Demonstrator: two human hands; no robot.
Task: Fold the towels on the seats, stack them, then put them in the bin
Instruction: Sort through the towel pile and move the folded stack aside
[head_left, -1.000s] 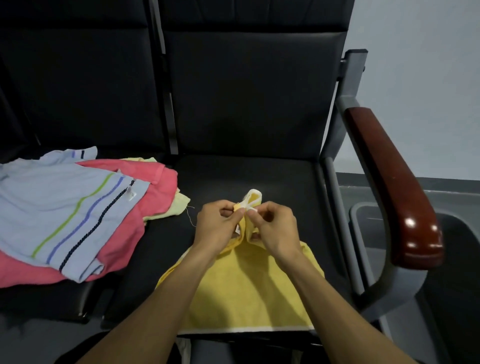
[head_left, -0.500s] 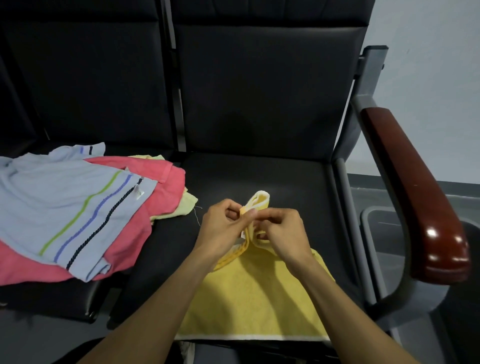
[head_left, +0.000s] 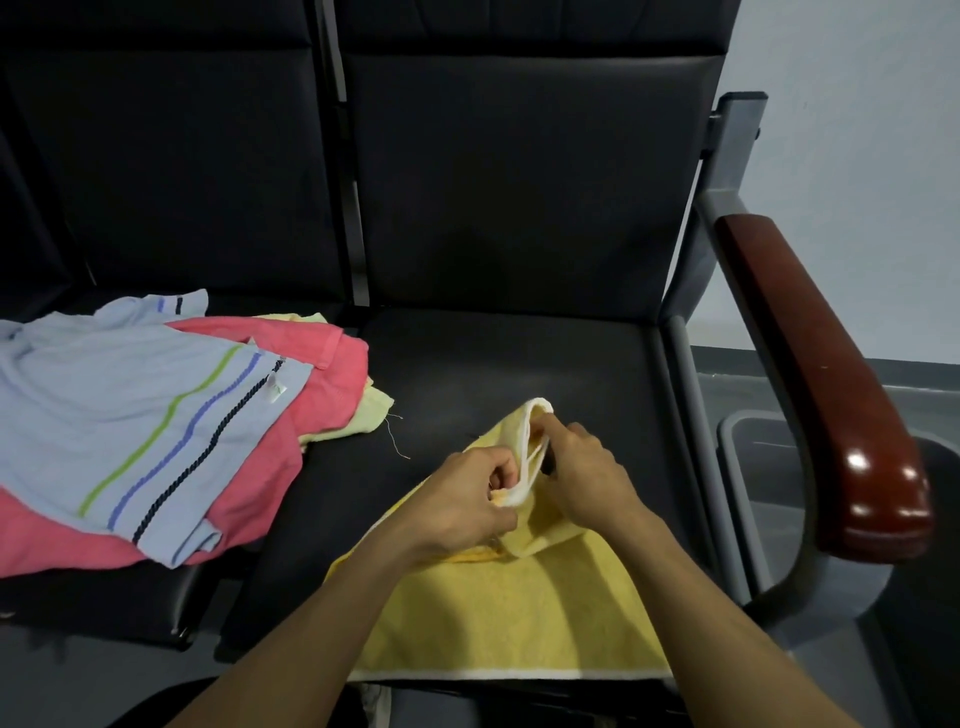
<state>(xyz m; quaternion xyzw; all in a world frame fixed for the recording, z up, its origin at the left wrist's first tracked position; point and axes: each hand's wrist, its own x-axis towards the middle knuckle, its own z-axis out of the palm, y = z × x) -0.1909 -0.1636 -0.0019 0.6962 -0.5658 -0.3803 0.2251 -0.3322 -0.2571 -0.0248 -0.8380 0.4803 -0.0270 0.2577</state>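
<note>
My left hand (head_left: 470, 501) and right hand (head_left: 587, 475) both pinch the white-edged far corners of the yellow towel (head_left: 498, 613), bunched together just below the middle of the frame on the right seat (head_left: 519, 364). To fold well, I should match the corners exactly, keep the edges taut, then draw them down to the near hem. The unfolded towels (head_left: 156, 415) lie at the left; the bin (head_left: 753, 467) waits at the right edge.

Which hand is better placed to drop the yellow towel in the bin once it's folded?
Likely the right hand. The bin sits past the armrest on that side, while the left hand is farther away. Both grip the yellow towel.
</note>
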